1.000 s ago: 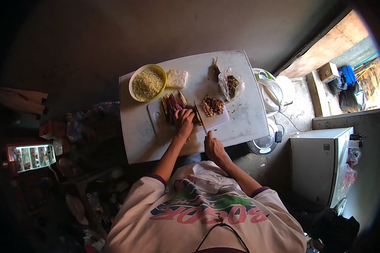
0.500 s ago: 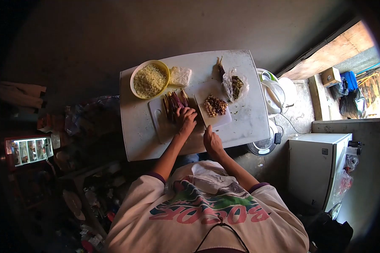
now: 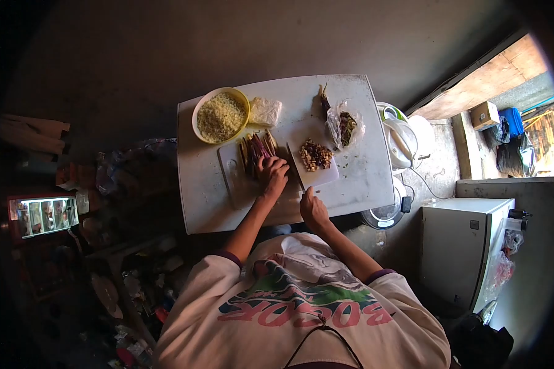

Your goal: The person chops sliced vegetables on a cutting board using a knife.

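Long purple-and-cream eggplant strips point(image 3: 250, 149) lie bunched on a white cutting board point(image 3: 229, 167). My left hand point(image 3: 273, 173) presses on their near end, its fingers curled over them. My right hand point(image 3: 314, 210) is closed around the handle of a knife point(image 3: 295, 165), whose blade points away from me, just right of the strips. Beyond the blade, on the right part of the board, is a heap of diced eggplant point(image 3: 316, 155). A whole dark eggplant point(image 3: 324, 101) lies farther back, beside a clear plastic bag point(image 3: 347, 125) with greenish contents.
A yellow bowl point(image 3: 247, 106) of pale shredded food stands at the table's back left, with a clear plastic packet point(image 3: 266, 112) beside it. The white table point(image 3: 363, 184) backs toward a wall. White appliances point(image 3: 400, 141) stand off its right edge, and a small fridge point(image 3: 452, 252) farther right.
The knife has shifted slightly right, away from the strips, with my right hand. My left hand stays on the strips. The whole view has moved a little.
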Demonstrator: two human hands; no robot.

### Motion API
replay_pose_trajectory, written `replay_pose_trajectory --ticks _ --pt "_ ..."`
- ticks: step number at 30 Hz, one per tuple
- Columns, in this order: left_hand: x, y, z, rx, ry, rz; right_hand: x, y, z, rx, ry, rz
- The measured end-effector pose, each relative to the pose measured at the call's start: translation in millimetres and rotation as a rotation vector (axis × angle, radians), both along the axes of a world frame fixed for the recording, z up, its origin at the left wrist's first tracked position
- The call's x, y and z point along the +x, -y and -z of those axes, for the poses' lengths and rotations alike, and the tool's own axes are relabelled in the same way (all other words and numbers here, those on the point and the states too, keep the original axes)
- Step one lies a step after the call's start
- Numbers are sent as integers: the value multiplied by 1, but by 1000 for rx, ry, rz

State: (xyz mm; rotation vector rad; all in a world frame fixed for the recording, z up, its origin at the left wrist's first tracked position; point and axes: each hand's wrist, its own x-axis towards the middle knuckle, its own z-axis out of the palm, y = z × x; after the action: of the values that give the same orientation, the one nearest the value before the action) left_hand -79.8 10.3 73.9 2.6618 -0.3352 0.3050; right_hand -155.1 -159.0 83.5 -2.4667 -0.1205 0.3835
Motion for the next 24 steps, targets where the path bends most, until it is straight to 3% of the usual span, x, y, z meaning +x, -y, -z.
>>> replay_pose_trajectory --ticks 8,14,17,19,22,24 --pt "-1 1 -8 2 -25 -3 28 4 -21 -57 -78 17" --pt "-6 5 -15 -31 1 -8 36 24 -19 148 -4 -58" --pt "-11 16 -23 -66 -49 -142 39 28 -28 170 -33 -5" --pt "-12 23 -22 -145 -214 -225 38 35 -31 173 16 10" --pt "-9 34 18 -300 -174 -291 39 46 -33 165 -23 19" --pt "-8 37 32 -275 -205 -320 41 51 -24 195 -44 30"
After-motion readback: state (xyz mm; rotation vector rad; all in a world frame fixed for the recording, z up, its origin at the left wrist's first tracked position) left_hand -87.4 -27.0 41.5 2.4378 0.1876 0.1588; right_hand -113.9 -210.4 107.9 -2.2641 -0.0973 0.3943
